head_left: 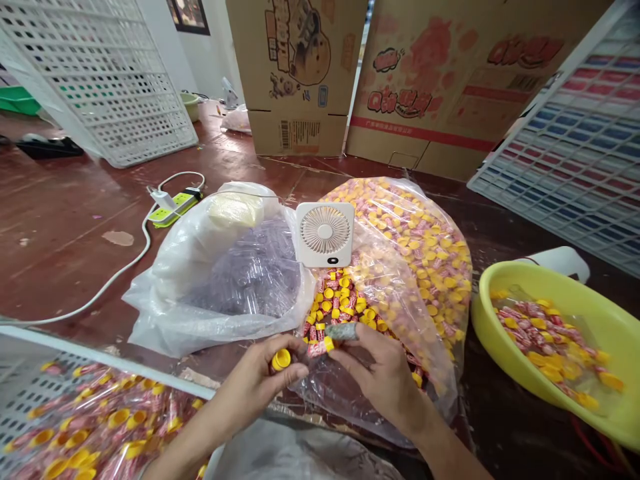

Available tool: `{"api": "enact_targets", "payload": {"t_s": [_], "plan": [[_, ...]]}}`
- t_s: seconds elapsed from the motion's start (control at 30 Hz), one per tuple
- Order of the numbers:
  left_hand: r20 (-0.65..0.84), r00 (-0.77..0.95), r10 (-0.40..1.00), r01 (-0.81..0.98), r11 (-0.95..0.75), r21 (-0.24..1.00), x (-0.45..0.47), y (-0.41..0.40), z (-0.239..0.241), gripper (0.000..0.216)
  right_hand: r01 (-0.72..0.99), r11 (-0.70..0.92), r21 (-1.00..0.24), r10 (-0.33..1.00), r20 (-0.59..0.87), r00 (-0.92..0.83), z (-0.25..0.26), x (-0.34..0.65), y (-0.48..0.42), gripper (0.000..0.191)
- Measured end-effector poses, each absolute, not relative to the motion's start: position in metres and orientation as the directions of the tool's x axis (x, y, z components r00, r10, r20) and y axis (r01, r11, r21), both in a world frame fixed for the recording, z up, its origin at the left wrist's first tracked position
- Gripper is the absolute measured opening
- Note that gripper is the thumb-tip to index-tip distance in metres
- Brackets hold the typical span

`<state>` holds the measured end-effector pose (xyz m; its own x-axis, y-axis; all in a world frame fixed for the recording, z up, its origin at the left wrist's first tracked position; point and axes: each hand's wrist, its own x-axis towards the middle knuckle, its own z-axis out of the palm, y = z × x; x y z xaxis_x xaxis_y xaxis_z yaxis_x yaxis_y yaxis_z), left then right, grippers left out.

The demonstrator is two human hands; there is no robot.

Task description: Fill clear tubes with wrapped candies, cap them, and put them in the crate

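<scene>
head view: fan (325, 232) before bag (440, 247), basin (505, 363) beside; left grip (260, 367), right grip (387, 367) around tubes (316, 349)

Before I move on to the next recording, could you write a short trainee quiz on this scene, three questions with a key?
1. True or false: the white fan stands to the left of the yellow basin.
2. What does the left hand hold?
3. Which colour is the power strip? A) blue B) yellow-green C) red

Key:
1. True.
2. A small yellow-capped piece.
3. B.
</scene>
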<state>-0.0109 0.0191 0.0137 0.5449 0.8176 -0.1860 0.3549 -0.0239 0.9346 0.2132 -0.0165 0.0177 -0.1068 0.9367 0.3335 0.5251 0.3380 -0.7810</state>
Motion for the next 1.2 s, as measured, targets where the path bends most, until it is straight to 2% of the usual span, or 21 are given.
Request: {"api": "enact_targets", "payload": {"t_s": [0.13,0.23,0.27,0.37,0.47,0.53,0.6,0.63,0.7,0.77,0.83,0.87,0.97,1.0,1.03,1.1,1.13,1.2], "plan": [[-0.248,0.536,0.807,0.136,0.207,0.969,0.002,0.009,0.007,0.030,0.531,0.508,-0.678,0.861,0.395,-0.320,0.022,0.202,-0.017,0.014],[-0.280,0.497,0.821,-0.028,0.338,0.941,0.009,0.003,-0.002,0.032,0.585,0.595,-0.551,0.802,0.461,-0.380,0.009,0.195,-0.021,0.057],[-0.290,0.482,0.827,-0.080,0.371,0.925,0.012,0.001,-0.005,0.032,0.617,0.602,-0.507,0.790,0.489,-0.370,0.003,0.191,-0.023,0.064],[-0.316,0.467,0.826,-0.191,0.444,0.875,0.019,-0.005,-0.013,0.032,0.665,0.602,-0.441,0.766,0.553,-0.327,-0.014,0.179,-0.029,0.063],[-0.359,0.505,0.785,-0.126,0.479,0.869,0.011,-0.011,-0.015,0.037,0.627,0.613,-0.481,0.780,0.497,-0.381,-0.018,0.173,-0.032,0.059],[-0.393,0.505,0.769,0.064,0.421,0.905,-0.012,-0.015,-0.015,0.038,0.600,0.613,-0.514,0.790,0.386,-0.477,-0.016,0.177,-0.031,0.066],[-0.423,0.441,0.791,0.343,0.287,0.895,-0.049,-0.018,-0.017,0.037,0.650,0.565,-0.509,0.821,0.273,-0.501,-0.016,0.188,-0.028,0.070],[-0.439,0.383,0.813,0.494,0.221,0.841,-0.071,-0.019,-0.020,0.038,0.714,0.508,-0.482,0.860,0.228,-0.457,-0.019,0.194,-0.026,0.066],[-0.495,0.269,0.826,0.748,0.145,0.648,-0.114,-0.022,-0.028,0.039,0.852,0.365,-0.374,0.931,0.158,-0.329,-0.028,0.206,-0.021,0.042],[-0.533,0.174,0.828,0.893,0.095,0.440,-0.147,-0.024,-0.035,0.039,0.931,0.279,-0.236,0.960,0.107,-0.260,-0.041,0.212,-0.017,0.022],[-0.512,0.134,0.848,0.946,0.044,0.320,-0.162,-0.025,-0.035,0.038,0.950,0.283,-0.133,0.958,0.084,-0.274,-0.054,0.213,-0.015,0.019],[-0.476,0.144,0.867,0.951,0.011,0.308,-0.162,-0.023,-0.031,0.037,0.949,0.297,-0.102,0.953,0.089,-0.289,-0.059,0.212,-0.014,0.021],[-0.237,0.259,0.936,0.922,-0.167,0.349,-0.139,-0.006,-0.008,0.033,0.940,0.334,-0.070,0.936,0.140,-0.323,-0.069,0.209,-0.013,0.027],[-0.140,0.305,0.942,0.913,-0.247,0.324,-0.126,0.004,0.001,0.033,0.936,0.343,-0.081,0.932,0.154,-0.328,-0.070,0.209,-0.013,0.027],[-0.065,0.348,0.935,0.911,-0.322,0.258,-0.112,0.016,0.008,0.033,0.932,0.346,-0.105,0.931,0.164,-0.327,-0.070,0.210,-0.013,0.026],[-0.015,0.432,0.902,0.900,-0.431,0.059,-0.085,0.046,0.018,0.034,0.919,0.341,-0.196,0.935,0.176,-0.309,-0.065,0.212,-0.013,0.025],[-0.038,0.473,0.880,0.880,-0.474,-0.025,-0.073,0.061,0.019,0.035,0.904,0.332,-0.268,0.939,0.182,-0.291,-0.060,0.214,-0.014,0.025],[-0.097,0.548,0.831,0.826,-0.555,-0.098,-0.056,0.090,0.015,0.033,0.838,0.308,-0.450,0.950,0.194,-0.245,-0.047,0.219,-0.017,0.026]]}}
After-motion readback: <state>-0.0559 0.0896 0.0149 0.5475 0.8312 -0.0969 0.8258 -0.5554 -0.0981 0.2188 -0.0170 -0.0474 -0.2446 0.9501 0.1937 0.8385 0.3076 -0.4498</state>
